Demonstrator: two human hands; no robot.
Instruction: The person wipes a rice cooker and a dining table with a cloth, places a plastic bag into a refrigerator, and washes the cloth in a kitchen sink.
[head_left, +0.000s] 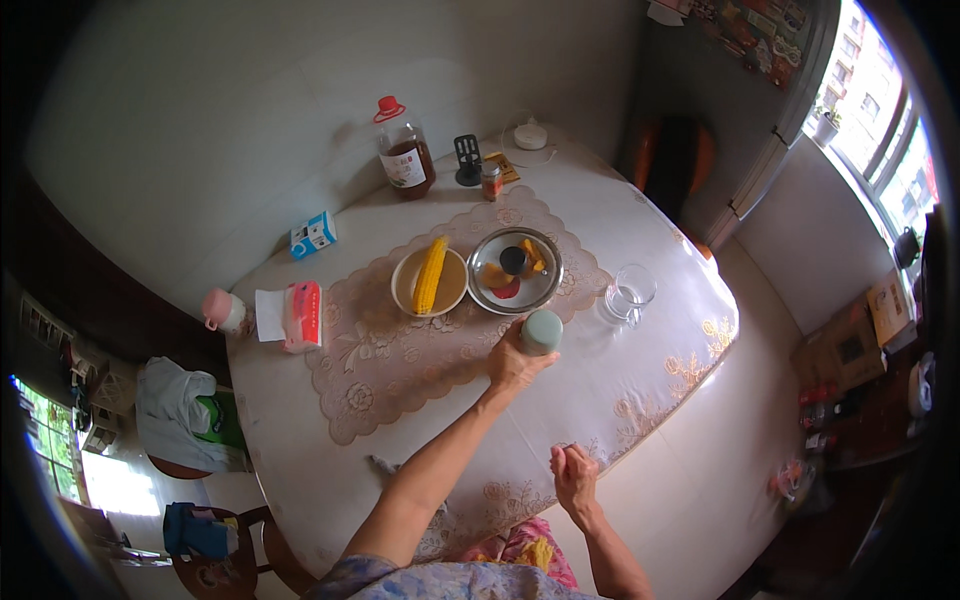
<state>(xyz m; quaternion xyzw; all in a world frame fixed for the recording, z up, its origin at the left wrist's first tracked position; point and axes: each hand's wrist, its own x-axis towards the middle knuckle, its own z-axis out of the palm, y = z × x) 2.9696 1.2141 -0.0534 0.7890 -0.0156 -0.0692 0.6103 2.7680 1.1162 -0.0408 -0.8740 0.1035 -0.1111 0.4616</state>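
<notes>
My left hand reaches over the table and grips a pale green lidded cup from its near left side. The cup is just in front of a steel dish that holds fruit-like pieces and a round black thing. To the left of the dish, a corn cob lies across a pale bowl. Near the table's front edge my right hand is curled into a loose fist, apart from the cup, and nothing shows in it. A clear glass mug stands right of the cup.
On the table lies a lace-patterned mat. A tissue pack, a pink-lidded bottle and a blue carton are at the left. Farther back stand a large red-capped jug, a small jar and a black stand.
</notes>
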